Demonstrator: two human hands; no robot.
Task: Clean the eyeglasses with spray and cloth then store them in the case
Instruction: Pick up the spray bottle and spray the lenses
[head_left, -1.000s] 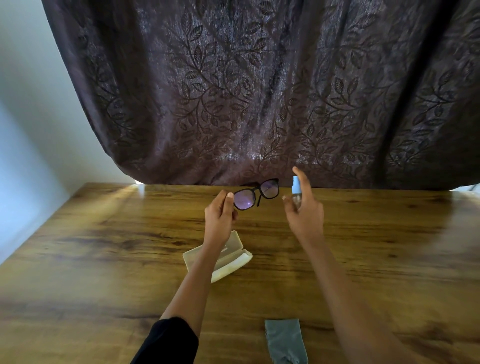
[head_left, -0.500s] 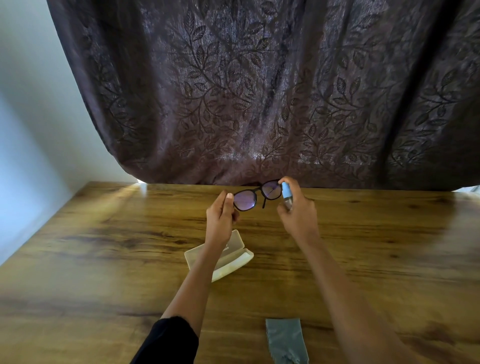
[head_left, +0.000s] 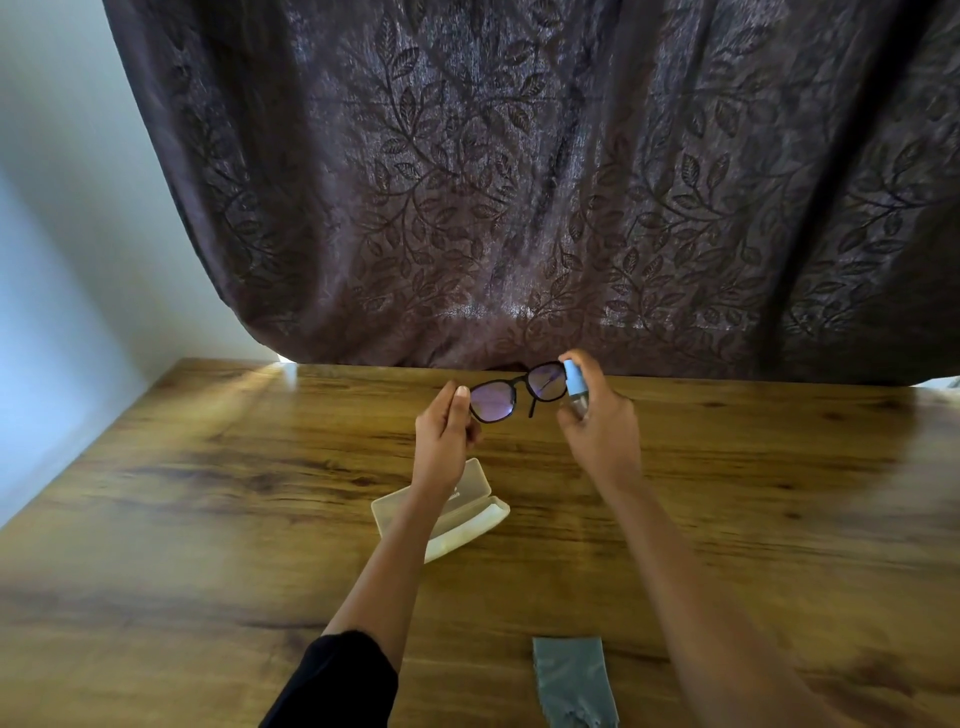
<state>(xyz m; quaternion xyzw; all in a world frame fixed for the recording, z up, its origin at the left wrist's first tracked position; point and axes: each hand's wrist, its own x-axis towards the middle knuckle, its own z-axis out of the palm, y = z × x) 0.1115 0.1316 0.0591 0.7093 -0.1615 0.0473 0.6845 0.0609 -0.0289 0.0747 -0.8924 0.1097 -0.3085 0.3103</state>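
Observation:
Black-framed eyeglasses (head_left: 514, 393) hang above the wooden table (head_left: 208, 519), and my left hand (head_left: 444, 436) pinches them at their left end. My right hand (head_left: 602, 423) grips a small spray bottle with a light blue top (head_left: 574, 384), held right beside the right lens with a finger curled over the top. A pale open case (head_left: 470, 512) lies on the table under my left wrist, partly hidden by the forearm. Near the front edge lies a grey cleaning cloth (head_left: 571, 680).
A dark brown leaf-patterned curtain (head_left: 519, 182) hangs along the table's far edge. A pale wall (head_left: 62, 234) stands to the left.
My right hand has brought the spray bottle leftward to the right lens, and its raised index finger has curled down over the bottle top. The left hand and glasses stayed nearly still.

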